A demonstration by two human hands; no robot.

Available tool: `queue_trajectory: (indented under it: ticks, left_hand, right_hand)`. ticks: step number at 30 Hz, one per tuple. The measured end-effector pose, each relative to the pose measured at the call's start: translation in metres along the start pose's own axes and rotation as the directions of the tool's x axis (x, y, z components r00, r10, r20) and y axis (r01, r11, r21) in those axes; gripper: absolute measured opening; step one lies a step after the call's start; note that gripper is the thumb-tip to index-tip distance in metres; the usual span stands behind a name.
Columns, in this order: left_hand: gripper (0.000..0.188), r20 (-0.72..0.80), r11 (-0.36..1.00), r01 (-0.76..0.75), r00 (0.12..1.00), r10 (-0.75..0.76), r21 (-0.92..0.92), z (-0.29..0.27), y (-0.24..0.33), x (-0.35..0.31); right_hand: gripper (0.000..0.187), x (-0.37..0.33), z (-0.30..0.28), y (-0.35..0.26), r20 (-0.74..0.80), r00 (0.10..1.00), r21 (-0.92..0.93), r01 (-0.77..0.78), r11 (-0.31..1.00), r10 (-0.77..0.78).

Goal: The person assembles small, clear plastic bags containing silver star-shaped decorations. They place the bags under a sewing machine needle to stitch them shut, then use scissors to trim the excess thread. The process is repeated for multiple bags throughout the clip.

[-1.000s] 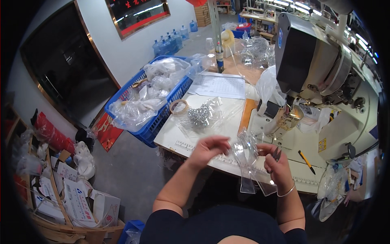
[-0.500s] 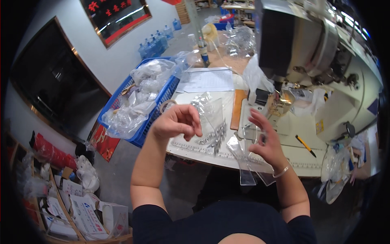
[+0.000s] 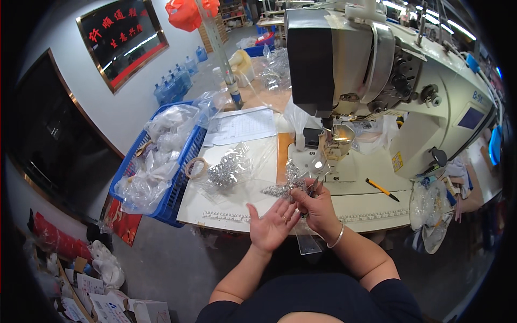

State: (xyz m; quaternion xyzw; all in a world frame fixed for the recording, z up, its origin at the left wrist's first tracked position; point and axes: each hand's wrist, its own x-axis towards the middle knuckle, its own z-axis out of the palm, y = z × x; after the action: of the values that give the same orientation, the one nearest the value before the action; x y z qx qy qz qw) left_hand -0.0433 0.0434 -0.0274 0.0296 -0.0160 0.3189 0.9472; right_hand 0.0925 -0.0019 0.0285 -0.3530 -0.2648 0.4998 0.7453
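Note:
A silver, glittering ornament (image 3: 285,185) with wing-like points is pinched in my right hand (image 3: 314,205), over the front of the white sewing table (image 3: 253,207). Dark pointed blades (image 3: 314,186), like small thread snips, stick out from the same hand; how they are gripped is hidden. My left hand (image 3: 273,227) lies palm up with fingers spread, its fingertips just under or against the ornament; I cannot tell if they touch. More silver glittering pieces (image 3: 223,171) sit on a transparent plastic bag to the left. A transparent plastic strip (image 3: 308,243) hangs over the table edge below my right hand.
A sewing machine (image 3: 334,64) rises at the right, its needle area just beyond my right hand. A blue basket (image 3: 175,202) of plastic bags stands left, with a tape roll (image 3: 195,168) beside it. Paper sheets (image 3: 242,127) and a yellow pen (image 3: 382,189) lie on the table.
My right hand, before raised and blurred beside the machine, now pinches a silver ornament. My left hand has turned from curled to palm up and come nearer to it. The whole view has shifted.

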Motion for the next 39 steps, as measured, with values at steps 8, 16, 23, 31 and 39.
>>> queue_trajectory:
  ticks: [8,16,23,31,39]
  left_hand:
    - [0.057,0.314,0.664,-0.489,0.872,0.375,0.565,0.014,-0.016,0.015]
    - [0.043,0.246,0.671,-0.48,0.875,0.418,0.565,0.035,-0.015,0.015]
    - [0.044,0.177,0.649,-0.453,0.878,0.446,0.612,0.032,-0.014,0.008]
    - [0.043,0.183,0.6,-0.451,0.872,0.455,0.66,0.027,-0.005,0.009]
    - [0.038,0.266,0.532,-0.668,0.719,0.642,0.52,0.075,0.103,0.033]
  right_hand:
    - [0.028,-0.013,0.021,0.018,-0.109,0.989,0.016,0.098,0.995,-0.096]
    - [0.025,-0.017,0.015,0.016,-0.125,0.991,-0.03,0.05,0.998,-0.053]
    - [0.021,-0.017,0.011,0.023,-0.121,0.993,-0.028,-0.001,1.0,-0.002]
    - [0.033,-0.012,0.017,0.025,-0.106,0.994,-0.093,-0.004,0.996,-0.006]
    - [0.045,0.043,0.052,-0.022,0.327,0.936,-0.321,-0.017,0.947,0.128]
